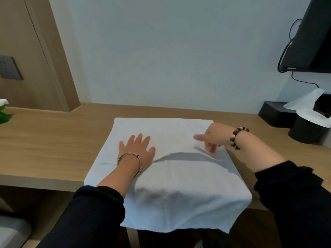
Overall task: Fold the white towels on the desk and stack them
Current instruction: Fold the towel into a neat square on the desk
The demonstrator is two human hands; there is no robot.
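Note:
A white towel [170, 176] lies spread on the wooden desk [44, 140], its near part hanging over the front edge. A raised crease runs across its middle. My left hand [137, 149] lies flat on the towel's left half, fingers straight and spread, a metal bangle on the wrist. My right hand [212, 136] rests on the towel near its right edge, fingers stretched leftward over the cloth, a bead bracelet on the wrist. Only this one towel is in view.
A black tissue box [274, 113] with a tissue sticking up and a black cylinder [304, 129] stand at the desk's right end. A dark screen [311, 36] with cables hangs on the wall above. Something green [3, 115] sits at the far left.

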